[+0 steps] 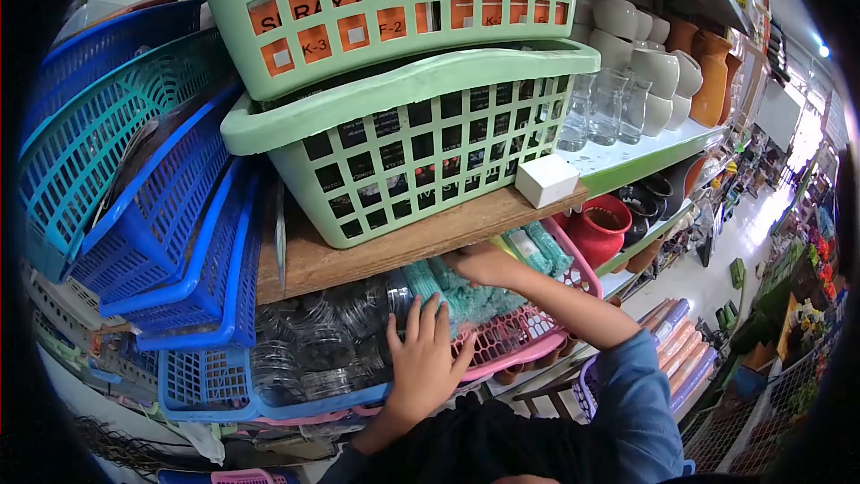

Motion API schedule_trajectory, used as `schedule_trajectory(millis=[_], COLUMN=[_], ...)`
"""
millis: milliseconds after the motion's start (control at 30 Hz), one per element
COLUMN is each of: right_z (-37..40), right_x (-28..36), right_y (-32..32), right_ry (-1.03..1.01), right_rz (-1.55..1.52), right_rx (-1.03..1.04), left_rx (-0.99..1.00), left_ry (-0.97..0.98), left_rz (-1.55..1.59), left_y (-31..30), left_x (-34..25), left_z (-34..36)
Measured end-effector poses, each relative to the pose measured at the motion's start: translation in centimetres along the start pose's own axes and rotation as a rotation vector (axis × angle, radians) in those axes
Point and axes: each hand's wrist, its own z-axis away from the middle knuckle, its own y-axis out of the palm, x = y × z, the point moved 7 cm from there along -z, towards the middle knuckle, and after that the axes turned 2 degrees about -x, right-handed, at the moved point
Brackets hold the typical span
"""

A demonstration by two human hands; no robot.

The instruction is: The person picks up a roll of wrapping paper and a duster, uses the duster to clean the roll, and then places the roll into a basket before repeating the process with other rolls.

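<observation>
My left hand (425,360) lies with its fingers spread at the edge between a blue basket (208,385) and a pink basket (580,271). Its fingertips touch the teal plastic-wrapped bundles (466,303) in the pink basket. Reaching in under the wooden shelf board, my right hand (482,264) has its fingers curled down among those bundles. Its fingertips are hidden, so what they grip cannot be made out. Clear round plastic containers (322,345) fill the blue basket to the left of my left hand.
Two stacked green baskets (412,67) and a small white box (546,181) stand on the wooden board (313,260) above my hands. Blue baskets (170,206) lean at the left. Glass vases (607,108), white pots (656,72) and a red pot (598,231) line the right shelves.
</observation>
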Motion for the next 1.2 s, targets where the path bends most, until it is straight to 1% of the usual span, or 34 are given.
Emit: schedule_trajectory(millis=[33, 67, 133, 233, 267, 333, 367, 433, 567, 633, 667, 700, 767, 900, 967, 1033, 1100, 1133, 1167, 1200], right_z=[-0.2, -0.8, -1.7, -1.2, -0.8, 0.1, 0.7, 1.9, 2.4, 2.6, 2.8, 3.1, 3.8, 3.6, 3.5, 3.5, 4.2, 5.0, 6.1, 7.3], right_x=[0.3, -0.7, -2.2, -2.2, -1.7, -0.7, 0.4, 1.2, 1.5, 0.9, 1.4, 0.9, 1.6, 0.3, 0.2, -0.4, 0.3, 0.6, 1.3, 2.0], right_y=[0.5, 1.4, 3.1, 3.0, 2.8, 2.3, 1.9, 1.9, 1.1, 0.7, 0.5, 0.4, 0.7, 1.9, 1.8, 2.1, 1.2, 0.6, 0.2, -0.6], right_ry=[-0.019, -0.018, -0.244, -0.199, -0.199, -0.121, -0.123, 0.027, 0.018, 0.004, -0.109, -0.109, -0.389, -0.374, -0.310, -0.323, -0.315, -0.262, -0.242, -0.242], right_rz=[0.028, 0.025, 0.328, 0.317, 0.317, 0.358, 0.358, 0.420, 0.473, 0.538, 0.486, 0.484, 0.533, 0.564, 0.555, 0.554, 0.438, 0.379, 0.383, 0.367], right_rx=[0.056, 0.055, -0.101, -0.039, -0.038, 0.017, 0.018, 0.166, 0.232, 0.318, 0.316, 0.320, 0.292, 0.275, 0.263, 0.226, 0.144, 0.118, 0.099, 0.028], left_rx=[0.001, 0.006, 0.019, 0.035, 0.038, 0.042, 0.046, 0.045, 0.057, 0.054, 0.048, 0.051, 0.048, 0.076, 0.073, 0.070, 0.029, 0.000, 0.007, -0.039], left_ry=[0.011, 0.012, 0.013, 0.012, 0.010, 0.012, 0.015, 0.009, 0.001, 0.006, 0.013, 0.010, 0.013, 0.002, -0.041, -0.025, -0.069, -0.072, -0.048, -0.034], left_rz=[0.005, 0.007, 0.011, 0.021, 0.024, 0.019, 0.013, 0.015, 0.021, 0.000, -0.019, -0.019, -0.058, -0.074, 0.041, 0.024, 0.076, 0.088, 0.099, 0.206], left_y=[0.1, 0.3, 0.4, 0.5, 0.5, 0.5, 0.5, 0.6, 0.6, 0.7, 0.8, 0.9, 1.0, 1.1, 1.3, 1.1, 0.9, 0.3, 0.1, -0.4], left_x=[0.0, 0.1, 0.3, 0.3, 0.3, 0.4, 0.4, 0.5, 0.5, 0.5, 0.4, 0.5, 0.4, 0.2, 0.5, 0.3, 0.3, -0.1, -0.8, -1.3], left_z=[0.1, 0.1, 0.1, 0.2, 0.1, 0.1, 0.1, 0.1, 0.2, 0.2, 0.2, 0.2, 0.2, 0.0, 0.0, 0.0, -0.1, -0.2, -0.4, -0.6])
